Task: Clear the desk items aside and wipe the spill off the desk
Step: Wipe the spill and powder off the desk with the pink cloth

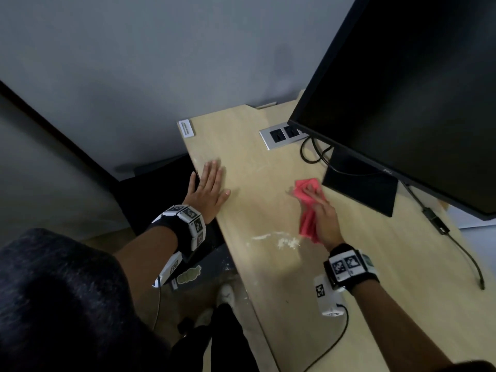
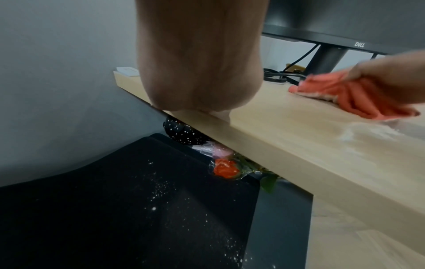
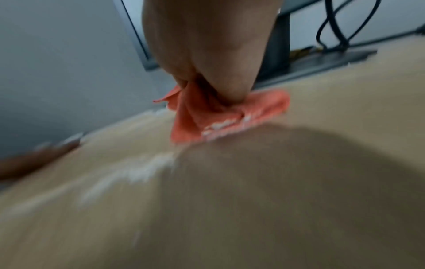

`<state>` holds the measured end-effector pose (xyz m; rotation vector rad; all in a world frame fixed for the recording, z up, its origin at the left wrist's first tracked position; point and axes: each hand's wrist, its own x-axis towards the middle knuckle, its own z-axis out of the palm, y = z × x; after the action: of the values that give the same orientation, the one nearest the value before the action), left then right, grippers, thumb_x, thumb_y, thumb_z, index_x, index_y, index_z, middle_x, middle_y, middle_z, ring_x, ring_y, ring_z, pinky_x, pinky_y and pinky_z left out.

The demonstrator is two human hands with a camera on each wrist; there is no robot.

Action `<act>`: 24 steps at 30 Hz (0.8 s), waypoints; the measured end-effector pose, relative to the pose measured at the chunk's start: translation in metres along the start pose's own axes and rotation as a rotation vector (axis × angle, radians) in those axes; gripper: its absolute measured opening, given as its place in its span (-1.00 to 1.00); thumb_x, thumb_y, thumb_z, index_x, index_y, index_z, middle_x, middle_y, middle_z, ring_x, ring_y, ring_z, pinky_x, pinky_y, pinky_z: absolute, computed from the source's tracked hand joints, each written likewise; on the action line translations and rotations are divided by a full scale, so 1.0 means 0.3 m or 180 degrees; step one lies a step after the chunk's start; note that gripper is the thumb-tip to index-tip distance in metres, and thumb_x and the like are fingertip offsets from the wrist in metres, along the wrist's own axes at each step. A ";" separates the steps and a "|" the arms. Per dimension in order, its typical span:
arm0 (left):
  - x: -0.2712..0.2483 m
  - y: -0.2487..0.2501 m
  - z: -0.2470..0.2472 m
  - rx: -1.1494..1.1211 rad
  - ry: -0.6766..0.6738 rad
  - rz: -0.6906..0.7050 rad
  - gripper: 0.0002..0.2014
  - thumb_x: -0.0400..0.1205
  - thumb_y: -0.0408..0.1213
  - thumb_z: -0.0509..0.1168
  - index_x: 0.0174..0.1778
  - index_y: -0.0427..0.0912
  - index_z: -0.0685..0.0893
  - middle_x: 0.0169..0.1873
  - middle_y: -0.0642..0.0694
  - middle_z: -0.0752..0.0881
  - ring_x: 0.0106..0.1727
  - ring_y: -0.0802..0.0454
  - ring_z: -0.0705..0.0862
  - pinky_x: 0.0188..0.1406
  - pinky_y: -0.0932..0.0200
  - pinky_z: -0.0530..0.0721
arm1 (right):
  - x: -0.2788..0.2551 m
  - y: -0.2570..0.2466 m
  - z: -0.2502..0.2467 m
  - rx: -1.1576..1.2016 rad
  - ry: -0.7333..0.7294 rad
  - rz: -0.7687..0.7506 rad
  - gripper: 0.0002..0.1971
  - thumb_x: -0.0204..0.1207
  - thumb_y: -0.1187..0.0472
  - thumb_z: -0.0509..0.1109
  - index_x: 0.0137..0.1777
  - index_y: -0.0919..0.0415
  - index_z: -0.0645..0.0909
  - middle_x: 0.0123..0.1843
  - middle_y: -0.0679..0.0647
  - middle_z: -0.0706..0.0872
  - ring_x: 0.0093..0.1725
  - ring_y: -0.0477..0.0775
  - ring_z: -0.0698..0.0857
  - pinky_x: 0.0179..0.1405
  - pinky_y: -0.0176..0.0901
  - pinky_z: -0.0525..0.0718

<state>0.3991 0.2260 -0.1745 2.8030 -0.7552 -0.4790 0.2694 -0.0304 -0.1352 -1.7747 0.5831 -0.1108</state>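
A white powdery spill (image 1: 287, 241) streaks the light wooden desk (image 1: 375, 277) near its front edge. My right hand (image 1: 322, 210) grips a bunched red cloth (image 1: 304, 194) and presses it on the desk just beyond the spill, close to the monitor's base. In the right wrist view the cloth (image 3: 230, 116) carries white powder on its edge, under my right hand (image 3: 207, 54), with the spill (image 3: 142, 171) blurred in front. My left hand (image 1: 212, 181) lies flat, fingers straight, on the desk's left edge. In the left wrist view its palm (image 2: 200, 72) rests on the desk (image 2: 299, 145), with the cloth (image 2: 345, 94) to the right.
A black monitor (image 1: 402, 89) on a flat stand (image 1: 362, 183) fills the right. A socket panel (image 1: 281, 135) sits at the back, a black cable (image 1: 467, 253) trails right. A black surface (image 2: 115, 200) speckled with powder and wrapped flowers (image 2: 225, 169) lie below the desk.
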 end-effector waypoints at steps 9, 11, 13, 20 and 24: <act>0.000 0.011 0.012 0.0185 -0.0017 -0.0129 0.01 0.39 0.28 -0.84 0.66 -0.18 -0.09 0.67 -0.10 -0.10 0.70 -0.08 -0.05 0.62 -0.21 -0.05 | -0.138 0.054 0.186 -0.1253 -0.0367 -0.0596 -0.47 0.58 -0.07 -0.10 0.52 -0.01 0.31 0.60 -0.17 0.16 0.67 -0.11 -0.07 0.63 -0.09 -0.34; -0.002 0.018 0.007 0.0210 0.0069 -0.0086 0.01 0.36 0.28 -0.86 0.65 -0.16 -0.17 0.61 -0.03 -0.27 0.70 -0.06 -0.12 0.63 -0.19 -0.11 | -0.185 0.056 0.238 -0.1313 -0.0496 -0.0616 -0.50 0.60 -0.02 -0.05 0.52 0.02 0.35 0.60 -0.19 0.14 0.66 -0.16 -0.08 0.62 -0.10 -0.35; 0.009 0.017 0.014 0.0151 0.0048 -0.0074 -0.15 0.52 0.24 -0.68 0.66 -0.18 -0.18 0.62 -0.05 -0.29 0.70 -0.06 -0.14 0.63 -0.19 -0.11 | -0.227 0.067 0.271 -0.1424 -0.0624 -0.0693 -0.54 0.63 0.03 -0.03 0.51 -0.02 0.37 0.60 -0.23 0.12 0.66 -0.21 -0.09 0.61 -0.13 -0.36; -0.055 0.064 0.023 -0.0179 -0.0228 0.0146 -0.03 0.42 0.33 -0.56 0.67 -0.22 -0.12 0.67 -0.22 -0.17 0.69 -0.16 -0.17 0.64 -0.16 -0.28 | -0.387 0.118 0.282 -0.0887 -0.1014 -0.0772 -0.64 0.64 0.13 0.05 0.29 -0.11 0.58 0.44 -0.36 0.44 0.61 -0.29 0.16 0.63 -0.16 -0.28; -0.106 0.089 0.048 -0.0012 -0.0096 0.0307 -0.02 0.50 0.31 -0.64 0.65 -0.31 0.04 0.66 -0.27 0.02 0.68 -0.23 0.02 0.63 -0.21 0.00 | -0.468 0.123 0.233 0.0203 -0.1028 -0.0329 -0.65 0.59 0.27 0.09 0.07 0.22 0.74 0.12 -0.31 0.75 0.38 -0.01 0.58 0.62 -0.01 0.15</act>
<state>0.3559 0.2182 -0.1726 2.7464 -0.8900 -0.5059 0.1613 0.0866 -0.1582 -1.7149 0.2525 0.0849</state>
